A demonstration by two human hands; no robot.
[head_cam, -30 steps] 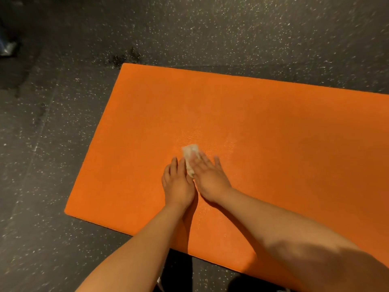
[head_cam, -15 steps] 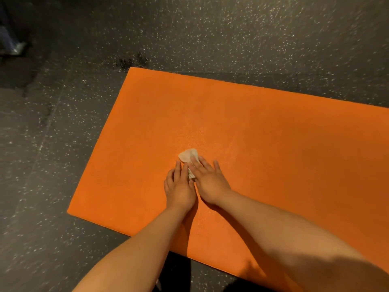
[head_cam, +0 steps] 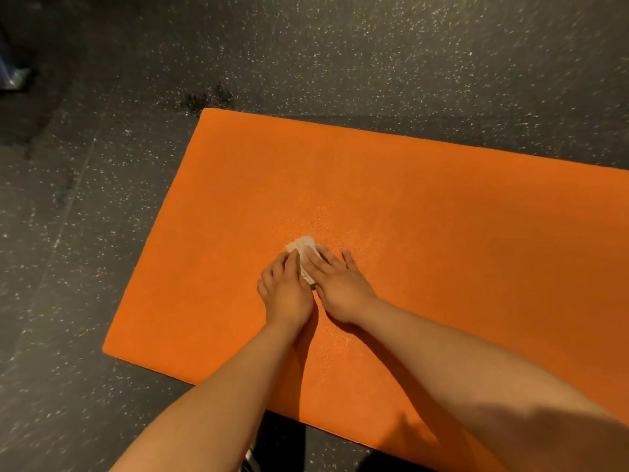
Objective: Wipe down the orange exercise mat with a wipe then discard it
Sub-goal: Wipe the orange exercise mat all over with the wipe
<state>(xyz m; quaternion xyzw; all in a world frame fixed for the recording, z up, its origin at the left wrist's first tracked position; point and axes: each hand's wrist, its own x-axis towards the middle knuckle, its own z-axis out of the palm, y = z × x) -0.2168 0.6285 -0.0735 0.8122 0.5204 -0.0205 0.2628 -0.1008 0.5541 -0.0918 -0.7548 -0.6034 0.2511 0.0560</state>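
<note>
Black speckled floor [head_cam: 306,46]: we see it all round the mat, dark with pale flecks. A darker smudge [head_cam: 207,97] sits just off the mat's far left corner. Something pale and bluish [head_cam: 13,78] lies at the left edge, too blurred for us to tell what it is.
Orange exercise mat [head_cam: 459,216]: flat on the floor, its left end in view and its right end running out of frame. We note a faint glinting patch [head_cam: 354,238] just right of the wipe.
Forearms: our left forearm [head_cam: 221,403] and right forearm [head_cam: 476,369] are bare, reach over the mat's near edge and converge.
Left hand [head_cam: 286,294]: palm down on the mat, close beside the right one.
Right hand [head_cam: 340,291]: palm down too, angled slightly toward the left one.
Wipe [head_cam: 299,245]: a small, pale, crumpled piece on the mat's left half, mostly covered by our two hands. Its far end shows beyond the fingertips, and a sliver shows between the hands.
Left fingers [head_cam: 287,265]: straight and held together. The inner ones lie flat on the wipe's left part, pressing, not pinching.
Right fingers [head_cam: 328,258]: straight and slightly fanned. The inner ones lie on the wipe's right part, and the outermost lies on bare mat.
Thumbs: hidden where the hands meet, so we cannot tell how they lie.
</note>
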